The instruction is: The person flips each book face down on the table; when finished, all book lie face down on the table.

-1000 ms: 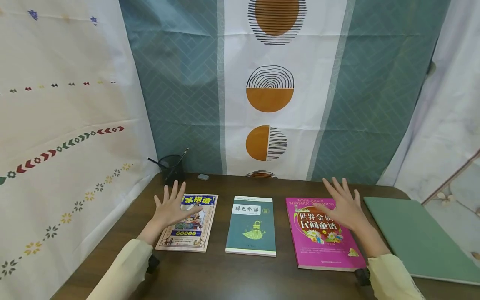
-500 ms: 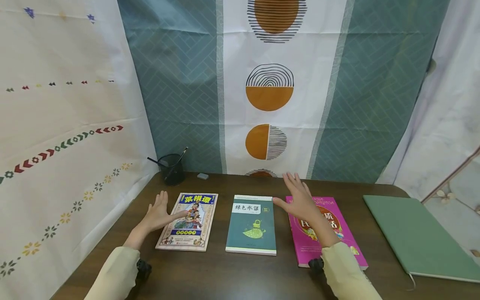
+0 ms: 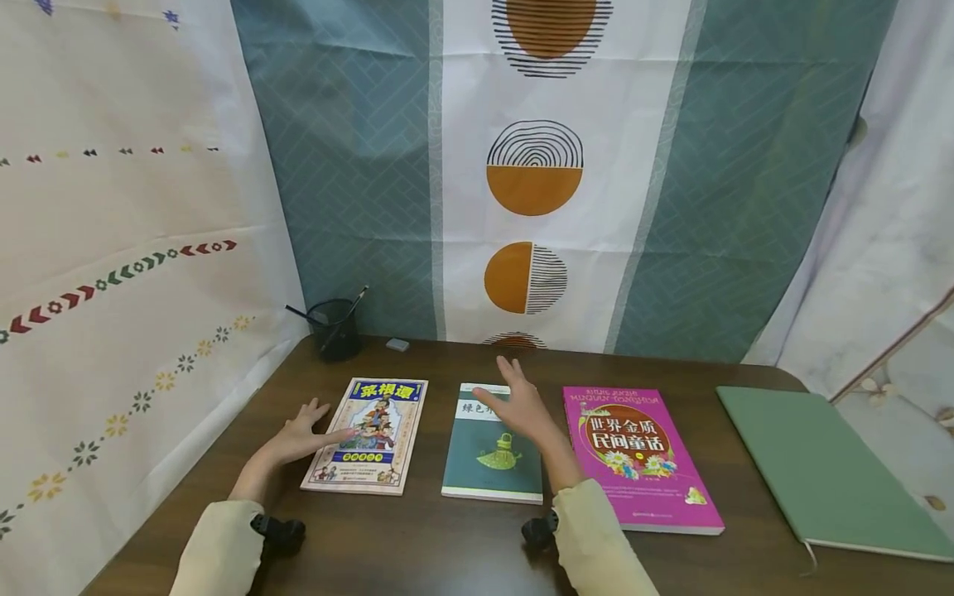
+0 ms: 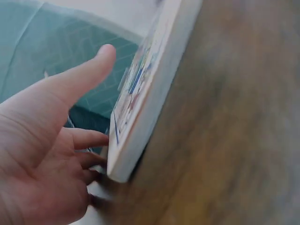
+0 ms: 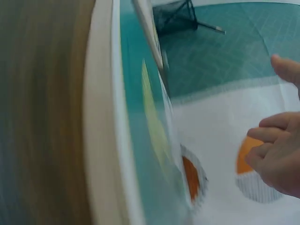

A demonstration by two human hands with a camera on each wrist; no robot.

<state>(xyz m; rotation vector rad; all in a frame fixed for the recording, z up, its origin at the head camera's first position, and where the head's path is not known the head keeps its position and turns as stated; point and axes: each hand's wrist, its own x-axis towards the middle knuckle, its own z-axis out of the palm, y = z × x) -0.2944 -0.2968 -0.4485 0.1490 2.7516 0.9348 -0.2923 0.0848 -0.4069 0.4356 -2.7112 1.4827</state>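
At the left edge of a cream book (image 3: 373, 463) with a cartoon cover is my left hand (image 3: 296, 437). Its thumb (image 4: 89, 75) is spread above the cover. The other fingers sit by the book's side in the left wrist view; whether they touch it I cannot tell. My right hand (image 3: 522, 406) hovers over the top of a teal book (image 3: 484, 463), fingers extended, holding nothing. It hides part of that cover's title. In the right wrist view the teal book (image 5: 140, 117) is blurred and apart from the hand (image 5: 281, 150).
Right of the teal book lies a magenta book (image 3: 633, 447). A green hardcover notebook (image 3: 827, 472) with a ribbon is at the far right. A black mesh pen cup (image 3: 334, 331) and a small grey eraser-like block (image 3: 397, 344) stand at the back of the brown table (image 3: 417, 546).
My right hand has swept left from the magenta book to above the teal one. My left hand has come down and slightly left, to the cream book's edge. The books lie where they were.
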